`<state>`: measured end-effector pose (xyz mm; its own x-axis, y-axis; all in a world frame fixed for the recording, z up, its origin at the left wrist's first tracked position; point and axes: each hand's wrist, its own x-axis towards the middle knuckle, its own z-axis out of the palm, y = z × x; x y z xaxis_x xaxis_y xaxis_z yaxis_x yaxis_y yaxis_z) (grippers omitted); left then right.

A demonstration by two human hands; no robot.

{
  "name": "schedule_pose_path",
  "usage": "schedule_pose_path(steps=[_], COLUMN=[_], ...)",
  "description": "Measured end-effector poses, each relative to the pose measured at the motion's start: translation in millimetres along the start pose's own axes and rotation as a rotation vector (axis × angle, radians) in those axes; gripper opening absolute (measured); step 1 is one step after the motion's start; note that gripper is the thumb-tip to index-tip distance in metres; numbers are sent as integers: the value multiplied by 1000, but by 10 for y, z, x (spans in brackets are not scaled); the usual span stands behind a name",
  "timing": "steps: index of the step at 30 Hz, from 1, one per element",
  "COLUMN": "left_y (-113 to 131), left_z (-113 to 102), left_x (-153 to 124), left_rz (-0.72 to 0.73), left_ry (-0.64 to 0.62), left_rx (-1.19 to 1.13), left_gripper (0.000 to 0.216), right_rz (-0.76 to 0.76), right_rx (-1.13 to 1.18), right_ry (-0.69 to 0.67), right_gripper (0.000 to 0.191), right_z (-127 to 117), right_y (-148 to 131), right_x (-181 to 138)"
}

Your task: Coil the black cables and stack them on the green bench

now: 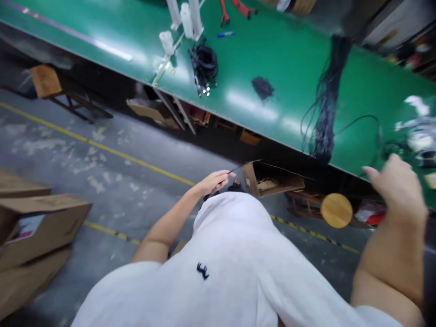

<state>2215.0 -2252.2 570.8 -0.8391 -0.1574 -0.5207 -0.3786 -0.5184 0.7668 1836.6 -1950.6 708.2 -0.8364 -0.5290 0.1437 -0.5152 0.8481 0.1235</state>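
Note:
My left hand (pixel 215 182) is closed on one end of a thin black strand (pixel 272 165), which looks like a wire or a long cable tie. The strand stretches rightward past the table's front edge. My right hand (pixel 397 184) is at the right end of the green table (pixel 293 59), blurred, its thumb sticking out; its fingers are hard to make out. Just beyond it lies a dark coiled cable (pixel 397 149). Left of that hand, a long bundle of black strands (pixel 327 109) lies across the table, reaching the front edge.
A coiled black cable bundle (pixel 205 63), a small dark pile (pixel 262 87), a blue pen (pixel 226 34) and red-handled tools (pixel 243 7) lie on the table. Clear plastic bags (pixel 420 131) sit at right. Below are an open carton (pixel 250 179) and a round stool (pixel 336 210); cardboard boxes (pixel 44 231) stand left.

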Motion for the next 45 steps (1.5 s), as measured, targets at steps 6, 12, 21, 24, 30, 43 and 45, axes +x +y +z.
schedule_pose_path(steps=[6,12,21,24,30,43,45], left_y=[488,632,155,94,314,599,627], left_z=[222,-370,105,255,96,-348,-399], left_x=[-175,-615,-172,-172,-371,-833,-862], left_rz=[0,405,189,151,-26,387,405], left_ry=[-162,468,281,47,-127,485,500], left_rx=[-235,-651,-19,117,-124,-475,-477], left_gripper=[31,39,30,34,42,39,33], right_rz=[-745,-384,-1180,-1111,-942,-446,-505], right_rx=[897,775,268,400,742,1030,899], right_ry=[-692,-623,-653,-567,-582,-740,-691], right_gripper=[45,32,35,34,33,34,24], right_z=[561,1289,454,213,364,1521,1603], right_y=[-2220,-1719,-2426,-2647,-2522,-1966,-1870], right_x=[-704,-632,-1118,-884,-432,-288,-483])
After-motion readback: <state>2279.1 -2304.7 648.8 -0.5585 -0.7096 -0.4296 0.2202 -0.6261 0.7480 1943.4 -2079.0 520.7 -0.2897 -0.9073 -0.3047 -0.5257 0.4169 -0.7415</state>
